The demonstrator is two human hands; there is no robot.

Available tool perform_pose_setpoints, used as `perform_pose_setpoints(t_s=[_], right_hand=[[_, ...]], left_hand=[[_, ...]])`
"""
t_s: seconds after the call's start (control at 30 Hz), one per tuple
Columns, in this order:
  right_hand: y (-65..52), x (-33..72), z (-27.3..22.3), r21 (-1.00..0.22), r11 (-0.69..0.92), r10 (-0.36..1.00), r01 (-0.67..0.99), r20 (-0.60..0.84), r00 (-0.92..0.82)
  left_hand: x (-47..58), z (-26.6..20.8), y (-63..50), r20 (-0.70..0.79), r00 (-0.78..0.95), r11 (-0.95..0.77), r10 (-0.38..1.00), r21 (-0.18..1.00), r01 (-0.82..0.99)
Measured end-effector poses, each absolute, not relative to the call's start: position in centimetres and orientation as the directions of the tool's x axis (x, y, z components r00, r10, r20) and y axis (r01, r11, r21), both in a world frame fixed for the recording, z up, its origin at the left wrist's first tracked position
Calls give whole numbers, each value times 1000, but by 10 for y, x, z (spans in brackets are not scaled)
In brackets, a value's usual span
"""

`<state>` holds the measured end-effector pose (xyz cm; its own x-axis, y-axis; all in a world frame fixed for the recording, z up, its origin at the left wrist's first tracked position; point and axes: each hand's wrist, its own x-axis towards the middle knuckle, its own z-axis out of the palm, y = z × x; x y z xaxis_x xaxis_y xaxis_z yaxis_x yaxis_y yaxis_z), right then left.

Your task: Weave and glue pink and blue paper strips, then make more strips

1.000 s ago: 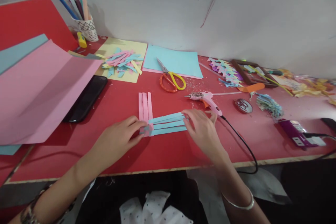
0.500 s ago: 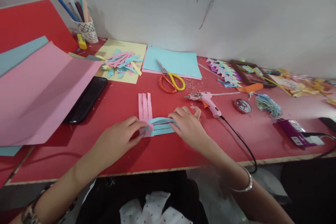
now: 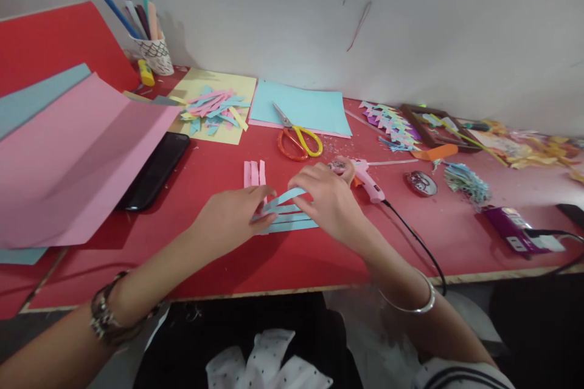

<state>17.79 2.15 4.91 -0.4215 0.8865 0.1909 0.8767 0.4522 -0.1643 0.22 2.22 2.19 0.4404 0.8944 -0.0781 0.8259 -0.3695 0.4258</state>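
Light-blue paper strips run sideways on the table, joined side by side, and pink paper strips point away from me at their left end. My right hand is closed in a pinch on the topmost blue strip, which rises off the others. Over the corner where pink and blue meet is my left hand, its thumb and fingers closed about the left end of the blue strip. It hides most of the crossing. Just beyond my right hand lies a pink glue gun, partly covered by the fingers.
Scissors lie in front of blue sheets. Cut strips are heaped on a yellow sheet. A phone sits partly under pink paper at left. The glue gun's cable trails rightward past a purple power box.
My left hand has moved right and up, covering more of the crossing and the pink strips. My right hand has shifted slightly upward, and the top blue strip is lifted higher.
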Motion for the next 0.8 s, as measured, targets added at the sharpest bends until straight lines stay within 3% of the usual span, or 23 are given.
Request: perform_pose_setpoints(t_s=[0.23, 0.3, 0.43, 0.6, 0.7, 0.8], right_hand=[[16, 193, 39, -325, 397, 916, 858, 199, -349], [10, 201, 31, -340, 433, 901, 835, 156, -404], [-7, 208, 14, -309, 561, 820, 768, 76, -568], [-16, 208, 9, -258, 552, 832, 793, 106, -545], [-10, 224, 19, -286, 492, 868, 822, 226, -441], [4, 254, 30, -231, 222, 925, 947, 358, -130]], left_hand=[[-4, 22, 27, -120, 402, -300, 908, 484, 822], [-9, 19, 25, -138, 392, -266, 909, 531, 804], [-16, 14, 21, -131, 386, -228, 913, 621, 750], [-22, 7, 17, -30, 374, -259, 927, 670, 696], [-27, 2, 15, -14, 316, -220, 949, 689, 691], [-29, 0, 14, -46, 309, -185, 950, 714, 675]])
